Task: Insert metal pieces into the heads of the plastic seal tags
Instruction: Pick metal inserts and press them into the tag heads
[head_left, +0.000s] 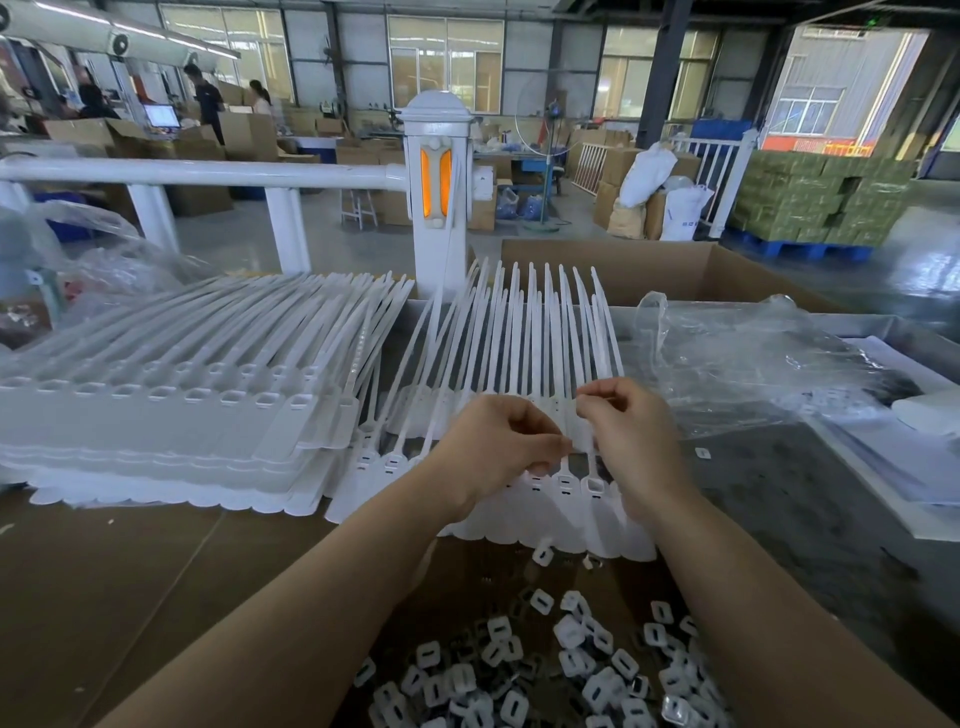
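Note:
A strip of joined white plastic seal tags (563, 499) lies in front of me, straps fanning away toward the back. My left hand (498, 447) and my right hand (626, 436) hover over its heads, fingers curled, pinching something small and white between them near the tag heads; what it is I cannot tell. One head (594, 486) shows an open square socket. A pile of small white inserts with metal pieces (545, 670) lies near the front edge between my forearms.
A tall stack of tag strips (171, 415) fills the left side. Crumpled clear plastic (737, 358) and a white tray (893, 467) lie to the right. An open cardboard box (649, 270) and a white railing post (439, 208) stand behind.

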